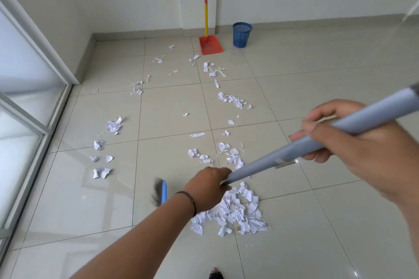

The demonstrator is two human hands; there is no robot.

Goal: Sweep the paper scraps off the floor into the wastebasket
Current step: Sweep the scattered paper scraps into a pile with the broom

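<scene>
Tiled floor [172, 115] strewn with paper scraps [235, 208].
I see left hand [207, 188] and right hand [353, 140] both clenched on the broom handle [317, 138].

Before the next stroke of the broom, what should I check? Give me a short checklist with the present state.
1. Both hands on the broom handle: left hand low, right hand high. Ok.
2. Broom head on the floor: cannot tell, blurred.
3. Scraps gathered: big pile formed, many scattered scraps remain. Not ok.
4. Dustpan ready near the wall. Ok.
5. Wastebasket upright. Ok.
</scene>
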